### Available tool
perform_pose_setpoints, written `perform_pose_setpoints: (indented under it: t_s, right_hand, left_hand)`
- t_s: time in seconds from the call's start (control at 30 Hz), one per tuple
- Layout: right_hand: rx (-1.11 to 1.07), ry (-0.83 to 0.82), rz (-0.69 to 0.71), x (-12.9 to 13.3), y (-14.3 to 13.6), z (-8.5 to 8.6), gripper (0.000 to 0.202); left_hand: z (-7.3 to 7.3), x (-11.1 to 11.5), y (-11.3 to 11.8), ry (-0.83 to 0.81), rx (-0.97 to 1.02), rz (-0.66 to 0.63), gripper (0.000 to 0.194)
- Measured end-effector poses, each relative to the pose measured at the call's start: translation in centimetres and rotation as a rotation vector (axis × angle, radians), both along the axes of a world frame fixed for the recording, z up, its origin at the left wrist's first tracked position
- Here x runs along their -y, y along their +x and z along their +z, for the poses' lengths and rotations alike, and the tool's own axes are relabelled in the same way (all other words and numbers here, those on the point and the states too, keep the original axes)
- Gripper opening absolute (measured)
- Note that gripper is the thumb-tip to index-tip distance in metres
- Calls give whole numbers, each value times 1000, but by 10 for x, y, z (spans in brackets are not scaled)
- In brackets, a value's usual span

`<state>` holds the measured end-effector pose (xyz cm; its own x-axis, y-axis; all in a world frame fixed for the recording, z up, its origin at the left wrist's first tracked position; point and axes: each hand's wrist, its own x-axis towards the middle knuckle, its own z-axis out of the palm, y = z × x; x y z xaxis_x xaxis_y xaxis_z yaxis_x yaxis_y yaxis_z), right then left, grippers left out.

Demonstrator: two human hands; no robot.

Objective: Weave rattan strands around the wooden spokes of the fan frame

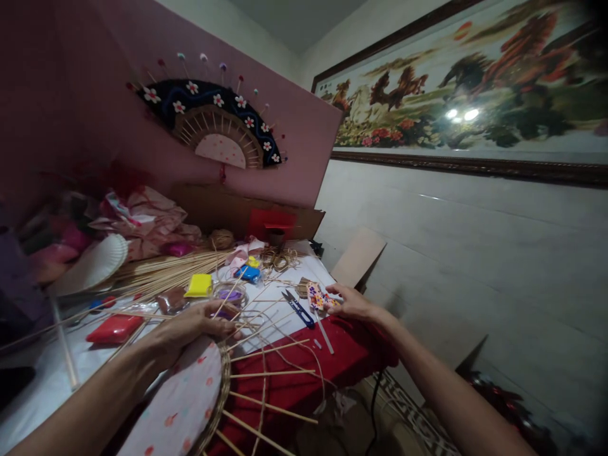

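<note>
My left hand (209, 322) grips a woven fan frame, with a half-round panel (175, 399) in white fabric with reddish spots. Twisted cord edges the panel, and thin sticks (273, 375) fan out from it to the right. A loose strand of cord weaves across the sticks. My right hand (349, 302) reaches over the table's right edge, fingers apart, beside a small floral-patterned piece (317, 296). Its fingertips overlap that piece's right side; I cannot tell if they touch it. Dark blue thread snips (299, 309) and a translucent stick (325, 332) lie close by.
Yellow (198, 285), red (115, 329) and blue (248, 273) clay packs lie on the white-covered table, near a bundle of thin sticks (166, 269). Behind, a decorated fan (213, 120) hangs on a pink board. Red cloth (351, 351) drapes the front edge. Right stands a tiled wall (475, 253).
</note>
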<state>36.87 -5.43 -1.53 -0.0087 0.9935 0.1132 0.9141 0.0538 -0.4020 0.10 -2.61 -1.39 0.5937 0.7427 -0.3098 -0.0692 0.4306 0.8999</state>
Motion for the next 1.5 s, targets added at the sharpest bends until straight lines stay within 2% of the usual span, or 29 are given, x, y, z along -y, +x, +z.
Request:
perform_pose_setpoints:
  t_s: [0.13, 0.33, 0.6, 0.83, 1.0, 1.23, 1.37, 1.5]
  right_hand:
    - [-15, -49, -19, -2, -2, -15, 51]
    - [-102, -75, 39, -16, -3, -17, 69]
    - [-203, -145, -23, -26, 2, -22, 57]
    - [-206, 33, -28, -24, 3, -25, 42]
    - [-296, 108, 11, -21, 8, -19, 34]
    - [-525, 105, -11, -7, 8, -8, 46]
    - [-627, 89, -23, 10, -10, 3, 48]
    - [-713, -1, 13, 33, -51, 25, 37]
  left_hand:
    - [-1, 1, 0, 18, 8, -2, 34]
    - [1, 3, 3, 8, 23, 14, 34]
    - [3, 6, 4, -29, 54, 41, 35]
    - [-3, 4, 4, -46, 52, 50, 35]
    - [-5, 1, 6, -27, 29, 60, 36]
    - [-4, 2, 6, 4, 26, 63, 39]
    - [-6, 3, 5, 4, 27, 21, 36]
    - [-5, 6, 5, -8, 33, 54, 34]
